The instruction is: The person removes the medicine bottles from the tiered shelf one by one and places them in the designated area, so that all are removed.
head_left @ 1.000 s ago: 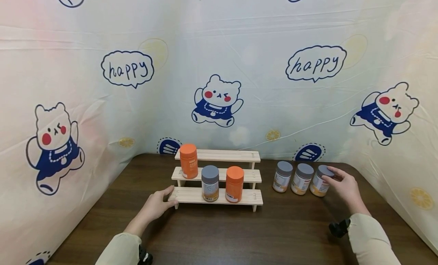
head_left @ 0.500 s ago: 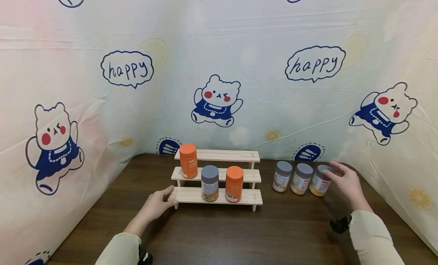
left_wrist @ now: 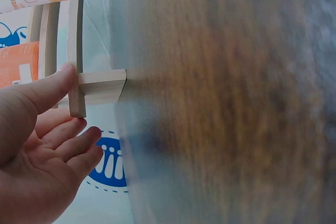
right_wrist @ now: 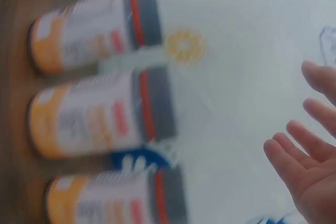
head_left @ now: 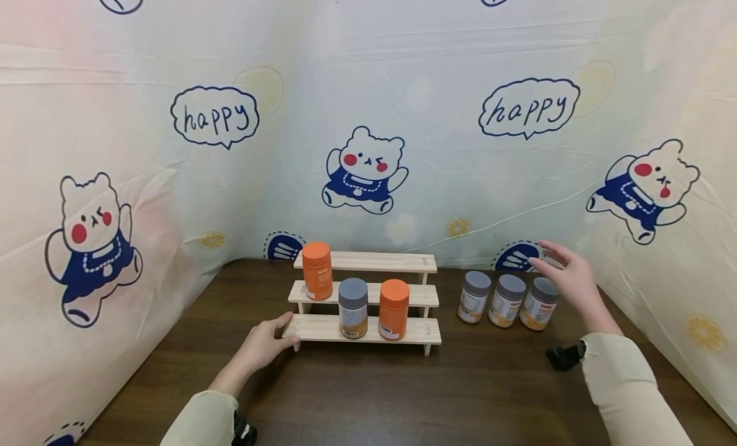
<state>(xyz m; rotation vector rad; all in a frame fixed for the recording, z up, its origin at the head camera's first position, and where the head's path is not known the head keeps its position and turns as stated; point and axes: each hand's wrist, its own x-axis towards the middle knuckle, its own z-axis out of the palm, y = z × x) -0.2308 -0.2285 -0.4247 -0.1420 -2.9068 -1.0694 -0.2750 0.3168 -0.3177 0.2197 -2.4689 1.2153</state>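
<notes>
My left hand (head_left: 266, 345) pinches the left end of the lowest board of a three-tier wooden display stand (head_left: 368, 331). In the left wrist view, the thumb lies on the board and the fingers lie at its end. A grey-lidded jar (head_left: 353, 308) and an orange jar (head_left: 394, 310) stand upright on the lowest tier. Another orange jar (head_left: 317, 270) stands on the middle tier. To the right, three grey-lidded jars (head_left: 474, 297) (head_left: 507, 301) (head_left: 539, 304) stand in a row on the table. My right hand (head_left: 570, 281) hovers beside and above the rightmost one, fingers spread, holding nothing.
The dark wooden table (head_left: 368, 395) carries everything. A printed cloth (head_left: 437, 113) with cartoon bears hangs behind it and along both sides, close to the right hand. The stand's top tier (head_left: 380, 262) is nearest the cloth.
My right hand has let go of the rightmost grey-lidded jar and risen above it. The jars have stayed in place. The left hand has not moved from the stand.
</notes>
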